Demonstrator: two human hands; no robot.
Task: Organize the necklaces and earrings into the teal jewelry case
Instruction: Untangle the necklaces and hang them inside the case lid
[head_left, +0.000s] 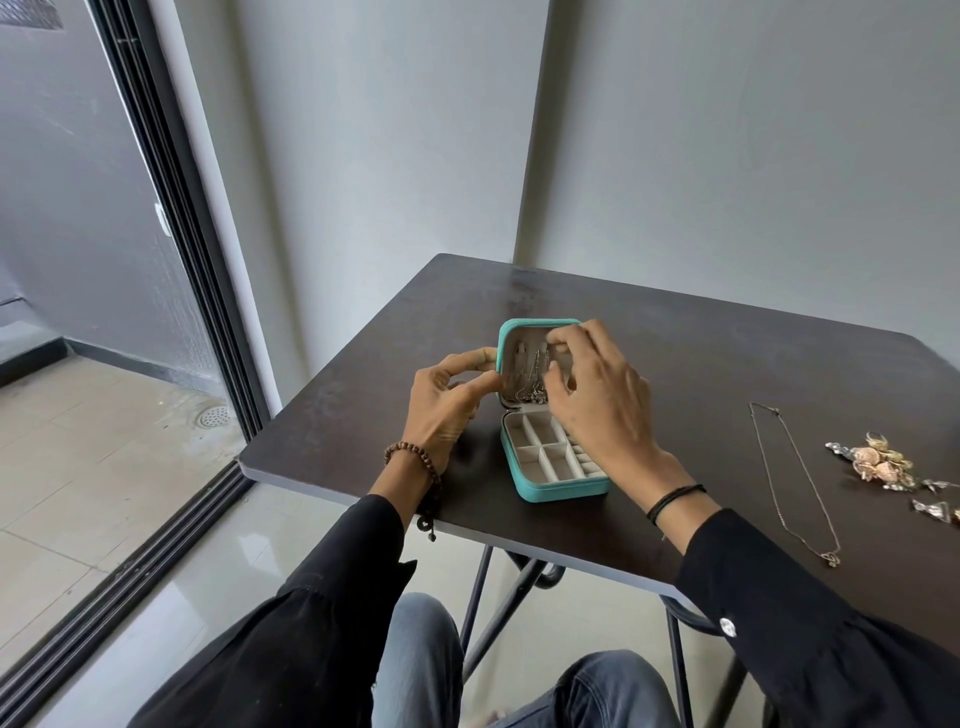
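A soft-cornered teal jewelry case (540, 493) sits open near the front-left edge of the dark matte table (727, 338), lid upright. The left hand (452, 395) pinches the lid's left rim. The right hand (597, 400) curls its fingertips at the thin silver chains (530, 382) hanging inside the lid; whether it grips one I cannot tell. Right of the case, across bare tabletop, lie a fine chain necklace (795, 478) and a heap of shell-and-metal earrings (883, 462).

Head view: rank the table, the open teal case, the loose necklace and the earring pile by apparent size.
1. Table
2. Teal case, lid up
3. Necklace: nearly as long as the case, but only a thin line
4. Earring pile: partly cut by the frame edge, so unsure
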